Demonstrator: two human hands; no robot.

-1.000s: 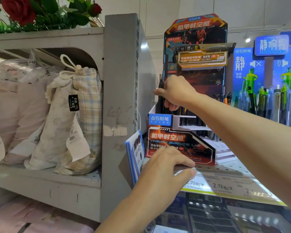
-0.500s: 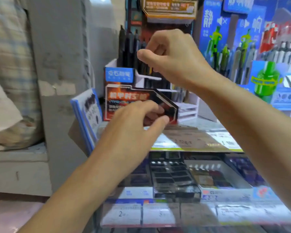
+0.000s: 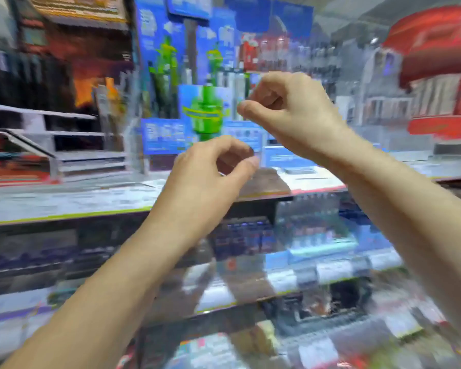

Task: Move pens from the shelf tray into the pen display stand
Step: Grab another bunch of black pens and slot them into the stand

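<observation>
Two bare forearms reach up from the bottom corners of a badly blurred view, the hands raised in front of store shelves. The left hand [image 3: 210, 171] is nearer and lower, held over the front edge of the upper shelf [image 3: 64, 206]; its fingers curl in with the thumb tip close to the forefinger, a narrow grip with nothing visible in it. The right hand [image 3: 290, 113] is higher and just beyond, wrist bent, fingers curled and thumb pointing left, likewise showing nothing held, though the blur makes that uncertain. Below the hands, lower shelves carry smeared trays [image 3: 317, 235] of stock. At the far left of the upper shelf stands the orange and black pen stand [image 3: 45, 107]. Behind the hands is a blue and green display [image 3: 202, 110]. Single pens cannot be made out.
</observation>
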